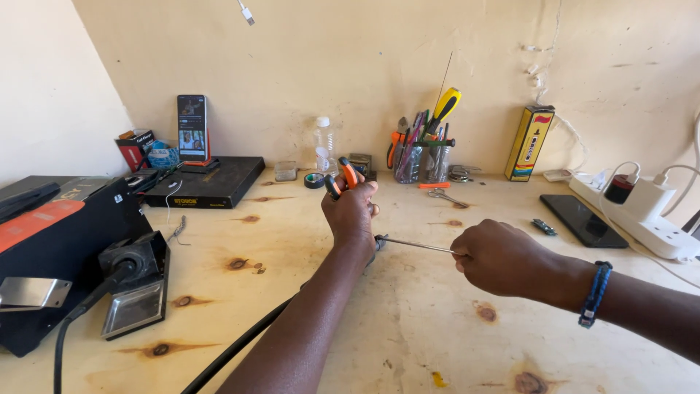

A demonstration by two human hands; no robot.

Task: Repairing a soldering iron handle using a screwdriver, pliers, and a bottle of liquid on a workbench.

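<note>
Two hands: left grips one pliers, right one wire.

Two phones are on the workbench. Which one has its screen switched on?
The phone standing upright at the back left, against the wall, has a lit screen. The other phone lies flat on the table at right, beside the white power strip, its screen dark.

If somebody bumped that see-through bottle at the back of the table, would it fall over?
Probably. The bottle is tall and narrow and stands upright, so it looks tippy. It seems nearly empty, so likely light. Being round, it might then roll across the table, perhaps toward the tape roll beside it.
</note>
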